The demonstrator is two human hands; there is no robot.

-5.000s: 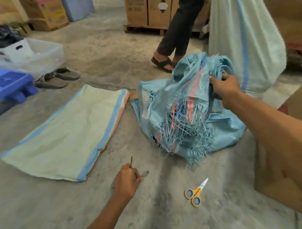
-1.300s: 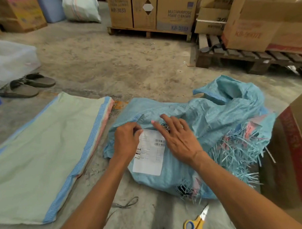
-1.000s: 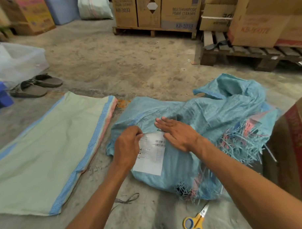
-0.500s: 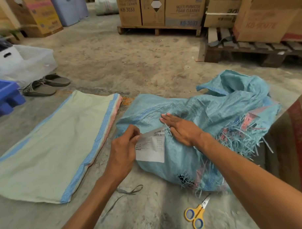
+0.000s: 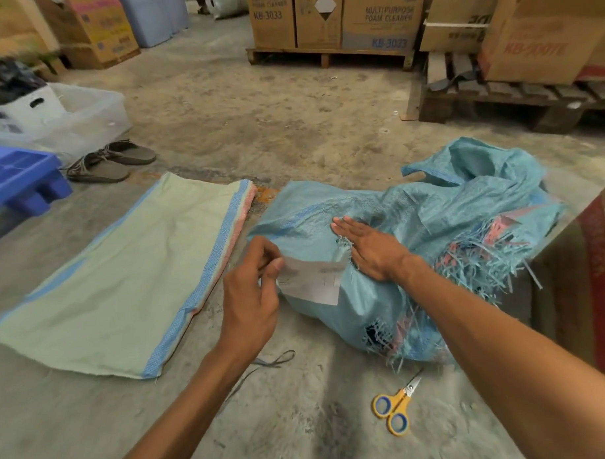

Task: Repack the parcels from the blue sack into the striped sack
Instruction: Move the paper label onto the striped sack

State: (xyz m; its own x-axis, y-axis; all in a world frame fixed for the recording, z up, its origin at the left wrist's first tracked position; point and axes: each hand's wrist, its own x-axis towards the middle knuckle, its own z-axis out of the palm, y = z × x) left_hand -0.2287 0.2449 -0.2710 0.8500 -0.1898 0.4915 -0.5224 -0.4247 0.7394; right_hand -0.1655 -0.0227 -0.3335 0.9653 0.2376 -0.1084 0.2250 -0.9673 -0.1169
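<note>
The blue woven sack (image 5: 414,226) lies bulging on the concrete floor, its frayed open end at the right. A white paper label (image 5: 313,281) is partly peeled off its near side. My left hand (image 5: 254,293) pinches the label's left edge and lifts it. My right hand (image 5: 369,245) presses flat on the sack just beyond the label. The striped sack (image 5: 121,278), pale green with blue and pink stripes, lies flat and empty to the left. No parcels show; the sack hides its contents.
Yellow-handled scissors (image 5: 396,402) lie on the floor in front of the blue sack, a dark cut tie (image 5: 272,360) beside my left forearm. A cardboard box (image 5: 587,284) stands at the right. Sandals (image 5: 108,160), a blue crate (image 5: 18,178) and a clear tub (image 5: 75,115) are at the left; pallets with boxes behind.
My left hand has peeled the label further off the sack, lifting its left edge up and toward me. My right hand has stayed pressing flat on the sack.
</note>
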